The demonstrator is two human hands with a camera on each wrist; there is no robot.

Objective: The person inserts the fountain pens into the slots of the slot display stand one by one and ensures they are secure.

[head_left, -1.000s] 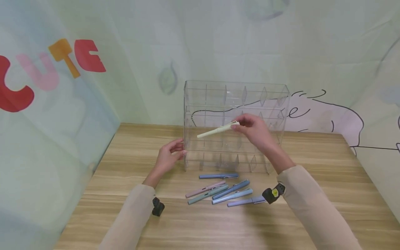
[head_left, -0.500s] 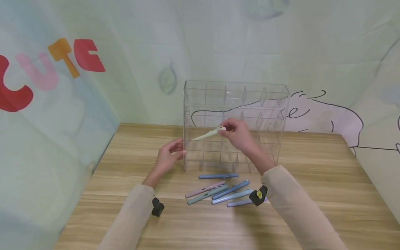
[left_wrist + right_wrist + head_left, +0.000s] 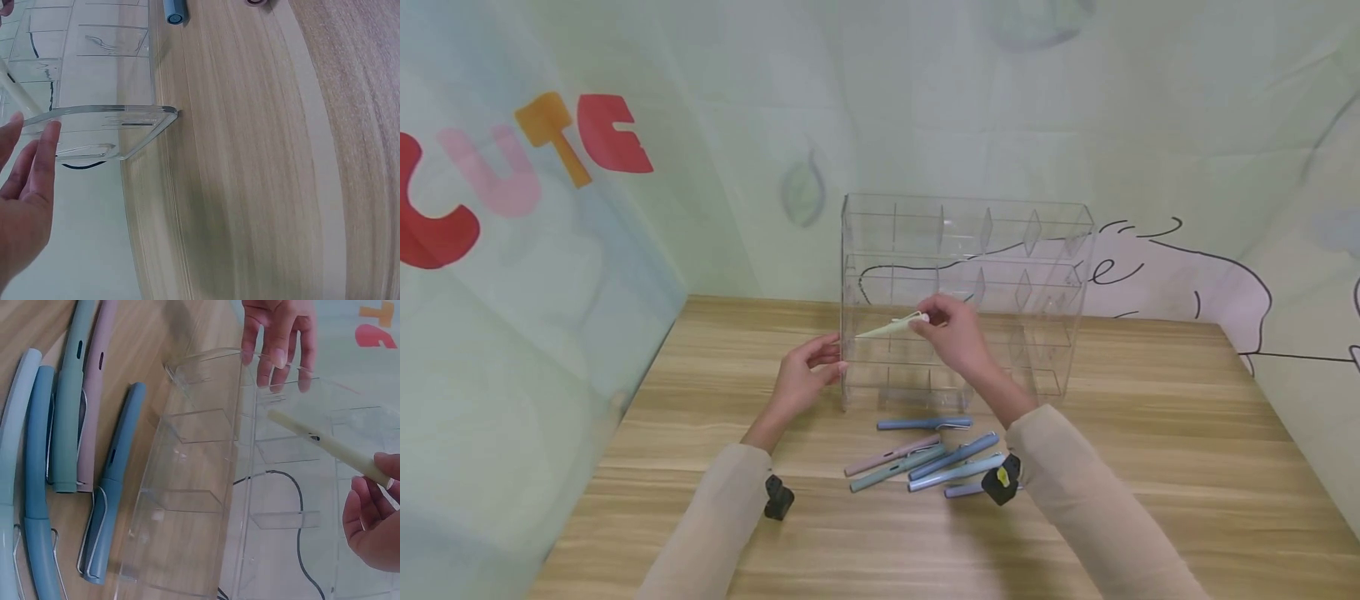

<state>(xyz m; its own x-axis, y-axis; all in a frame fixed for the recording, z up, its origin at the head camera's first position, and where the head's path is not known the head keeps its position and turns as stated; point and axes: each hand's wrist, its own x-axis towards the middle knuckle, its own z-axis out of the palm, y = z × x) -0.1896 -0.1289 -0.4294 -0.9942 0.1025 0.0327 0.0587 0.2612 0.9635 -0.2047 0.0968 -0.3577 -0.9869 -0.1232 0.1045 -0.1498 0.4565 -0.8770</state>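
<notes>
A clear acrylic rack (image 3: 966,199) divided into small compartments stands upright on the table. My right hand (image 3: 953,337) pinches a pale yellow-green pen (image 3: 887,326) by its clip end, thumb against fingers. The pen's other end points left, at the rack's left-hand compartments; how deep it lies cannot be told. My left hand (image 3: 805,375) touches the rack's left side panel (image 3: 112,111) with extended fingers, thumb near the front edge. In front of the rack lie a blue pen (image 3: 917,424), a pink pen (image 3: 880,460) and a green pen (image 3: 887,473).
Beside those pens are another blue pen (image 3: 953,456), a light blue pen (image 3: 951,474) and a lavender pen (image 3: 964,490), partly hidden by the right wrist camera (image 3: 1002,481). Wood-grain table (image 3: 865,550) surrounds them. A printed curtain (image 3: 737,150) hangs behind the rack.
My right hand has carried the pale pen left and slightly down, toward the rack's left side. The left hand, rack and lying pens stay where they were.
</notes>
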